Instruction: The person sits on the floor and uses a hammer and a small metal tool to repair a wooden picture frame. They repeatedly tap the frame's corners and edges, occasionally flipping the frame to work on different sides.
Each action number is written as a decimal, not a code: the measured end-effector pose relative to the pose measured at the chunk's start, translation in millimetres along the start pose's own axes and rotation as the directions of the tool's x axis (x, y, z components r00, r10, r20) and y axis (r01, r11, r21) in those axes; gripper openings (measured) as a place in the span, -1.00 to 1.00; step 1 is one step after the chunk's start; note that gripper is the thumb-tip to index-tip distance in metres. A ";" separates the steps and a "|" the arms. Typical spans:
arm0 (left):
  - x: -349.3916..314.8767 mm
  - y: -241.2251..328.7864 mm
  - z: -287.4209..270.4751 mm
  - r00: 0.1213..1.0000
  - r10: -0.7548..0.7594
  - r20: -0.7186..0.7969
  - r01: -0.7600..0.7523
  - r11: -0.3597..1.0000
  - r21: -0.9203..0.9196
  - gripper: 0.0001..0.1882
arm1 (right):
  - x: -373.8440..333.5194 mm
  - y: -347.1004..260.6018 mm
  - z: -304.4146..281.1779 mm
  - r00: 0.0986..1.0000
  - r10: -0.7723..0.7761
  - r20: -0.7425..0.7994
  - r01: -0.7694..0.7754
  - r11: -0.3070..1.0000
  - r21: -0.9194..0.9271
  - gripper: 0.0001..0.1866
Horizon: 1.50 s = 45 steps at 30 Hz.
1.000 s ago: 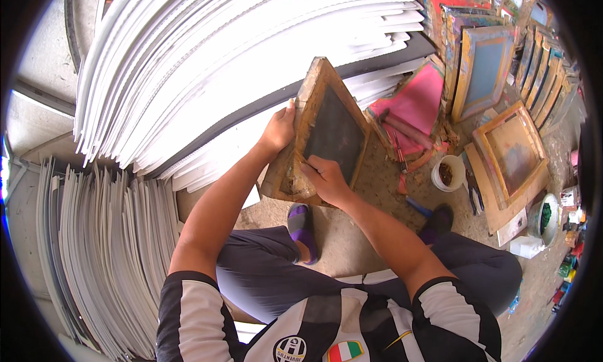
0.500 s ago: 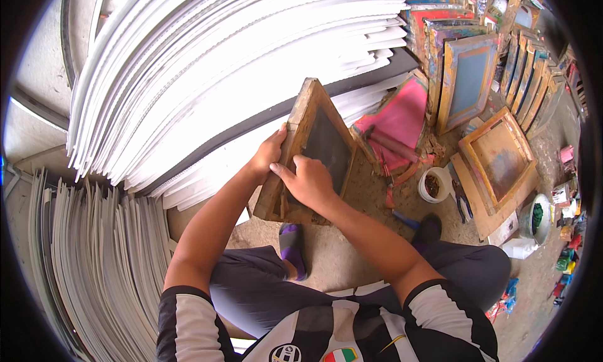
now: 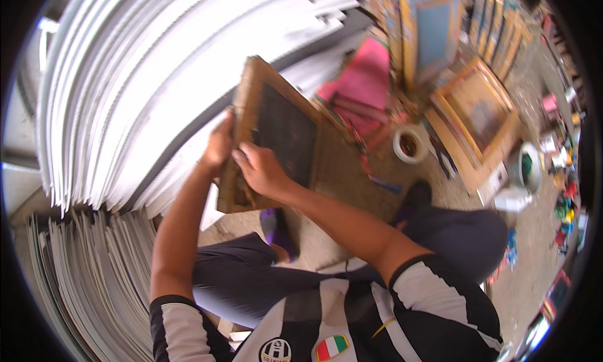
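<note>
A worn wooden screen frame with dark mesh is held tilted in front of me, above my feet. My left hand grips its left outer side, with the fingers partly hidden behind the wood. My right hand is closed at the same side bar from the inner face, its thumb near the edge and its knuckles over the mesh. Whether the right fingers pinch anything small there cannot be seen. The picture is slightly blurred.
Tall stacks of white sheets stand ahead and at left. Rightward are pink material, a white tub of small brown bits, pliers, another wooden frame on a board, a bowl and upright frames.
The view has shifted, so the floor things sit further left. The screen frame has turned, showing more of its mesh. Both hands keep their places on its left side.
</note>
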State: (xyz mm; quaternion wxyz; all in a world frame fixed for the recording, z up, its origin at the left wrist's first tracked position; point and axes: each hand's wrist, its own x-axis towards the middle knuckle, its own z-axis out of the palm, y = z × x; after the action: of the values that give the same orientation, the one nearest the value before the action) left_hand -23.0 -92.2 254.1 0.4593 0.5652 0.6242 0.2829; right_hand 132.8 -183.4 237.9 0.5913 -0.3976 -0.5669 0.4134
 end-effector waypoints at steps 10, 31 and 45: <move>-32.4 68.7 34.5 0.999 0.037 -0.025 -0.032 0.984 0.173 -0.32 | -7.7 14.4 -13.1 0.994 -0.069 -0.084 0.077 0.992 0.097 -0.77; -26.5 52.0 19.8 0.972 -0.181 0.148 0.209 0.956 -0.204 -0.39 | 34.2 -26.7 -31.4 0.981 0.192 0.002 -0.182 0.934 -0.309 -0.35; -31.8 68.7 36.4 0.963 0.265 0.052 -0.245 0.778 0.578 -0.56 | 27.8 17.9 -26.9 0.988 -0.083 -0.133 0.093 0.993 0.067 -0.82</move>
State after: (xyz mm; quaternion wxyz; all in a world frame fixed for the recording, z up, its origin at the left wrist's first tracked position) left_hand 38.2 -115.1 306.9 0.2128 0.7525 0.6055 0.1481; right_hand 159.4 -151.2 229.5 0.6588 -0.3765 -0.5287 0.3803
